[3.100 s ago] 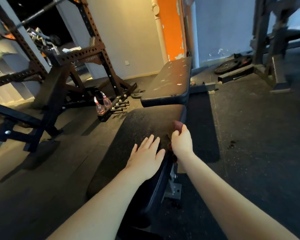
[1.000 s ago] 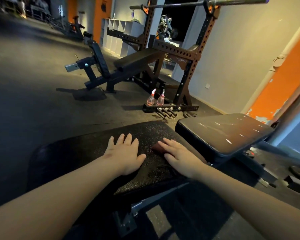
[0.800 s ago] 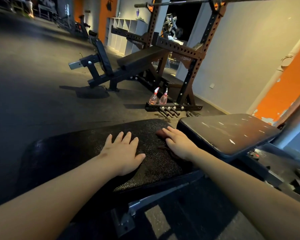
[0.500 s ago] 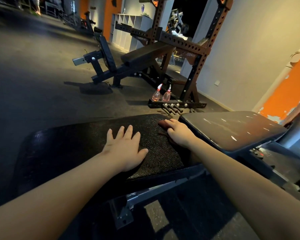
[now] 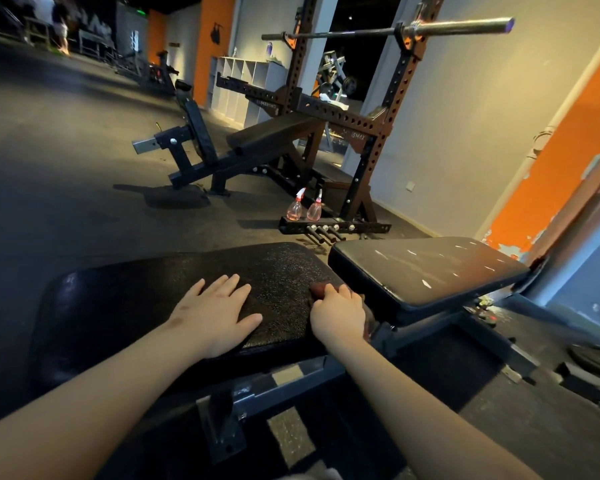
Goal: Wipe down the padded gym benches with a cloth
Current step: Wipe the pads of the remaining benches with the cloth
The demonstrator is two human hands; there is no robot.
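Here right hand (image 5: pixel 338 315) clutches cloth (image 5: pixel 317 289), left hand (image 5: pixel 215 313) fingers (image 5: pixel 230 283) splayed.

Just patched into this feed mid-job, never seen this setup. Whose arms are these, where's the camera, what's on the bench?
No machine here: these are a person's bare arms, seen from one camera on their head, looking forward and down. The left hand lies flat on the textured bench pad. The right hand curls over a reddish cloth, mostly hidden, at that pad's end beside a second, smoother pad. Two pink spray bottles stand by the rack behind.
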